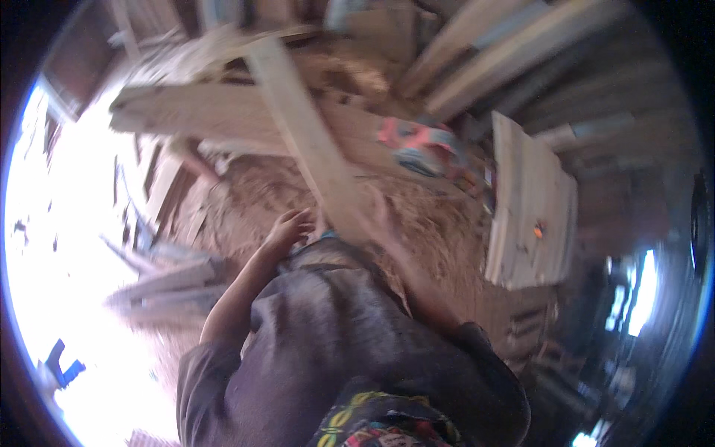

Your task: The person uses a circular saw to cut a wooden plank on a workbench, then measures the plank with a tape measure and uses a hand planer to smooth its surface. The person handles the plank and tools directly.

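Plank (302,134) slants lengthwise away and left across the worktop (201,112). I see the left hand's (290,228) grip apart; the right hand's (386,225), I cannot tell.

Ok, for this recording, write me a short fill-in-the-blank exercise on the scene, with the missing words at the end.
1. The near end of the pale plank lies ____ the left hand and the right hand.
2. In the picture, the blurred pink-and-blue item is to the ____ of the pale plank.
3. The slatted wooden panel shows a small, bright ____ patch.

Missing words: between; right; orange.
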`<act>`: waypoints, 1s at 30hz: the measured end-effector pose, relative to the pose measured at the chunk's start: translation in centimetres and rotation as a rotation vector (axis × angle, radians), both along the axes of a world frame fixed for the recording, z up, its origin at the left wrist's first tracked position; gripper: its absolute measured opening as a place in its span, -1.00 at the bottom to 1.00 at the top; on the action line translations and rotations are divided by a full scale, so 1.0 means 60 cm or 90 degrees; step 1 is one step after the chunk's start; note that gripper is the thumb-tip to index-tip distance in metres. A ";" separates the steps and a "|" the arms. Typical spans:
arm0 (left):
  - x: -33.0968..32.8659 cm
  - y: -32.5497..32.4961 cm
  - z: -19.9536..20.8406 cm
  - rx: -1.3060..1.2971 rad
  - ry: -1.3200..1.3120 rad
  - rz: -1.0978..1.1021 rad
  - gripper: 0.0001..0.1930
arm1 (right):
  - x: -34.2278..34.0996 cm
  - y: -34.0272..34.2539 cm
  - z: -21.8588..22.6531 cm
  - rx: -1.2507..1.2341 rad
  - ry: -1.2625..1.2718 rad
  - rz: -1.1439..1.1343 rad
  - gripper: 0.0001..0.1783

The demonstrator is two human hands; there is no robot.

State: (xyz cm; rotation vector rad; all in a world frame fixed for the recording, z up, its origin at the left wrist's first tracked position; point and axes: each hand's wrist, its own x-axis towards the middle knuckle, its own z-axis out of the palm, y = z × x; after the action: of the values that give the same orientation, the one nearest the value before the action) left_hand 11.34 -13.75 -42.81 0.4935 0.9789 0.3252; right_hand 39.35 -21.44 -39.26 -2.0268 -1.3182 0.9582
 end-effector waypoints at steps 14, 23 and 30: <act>0.018 0.058 0.019 -0.015 -0.012 0.099 -0.44 | -0.039 0.011 0.088 -0.016 -0.237 0.152 0.34; 0.107 0.077 0.001 -0.017 -0.105 0.090 -0.51 | 0.024 -0.114 0.166 -0.116 -0.202 0.168 0.16; 0.166 0.066 0.115 0.121 -0.067 0.088 -0.71 | 0.042 -0.116 0.148 0.026 -0.292 0.081 0.09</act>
State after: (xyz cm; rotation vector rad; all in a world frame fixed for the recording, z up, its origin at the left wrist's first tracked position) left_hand 21.27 -9.79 -35.91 0.5768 0.8848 0.5663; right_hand 41.88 -28.41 -30.37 -2.2346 -1.7029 0.5224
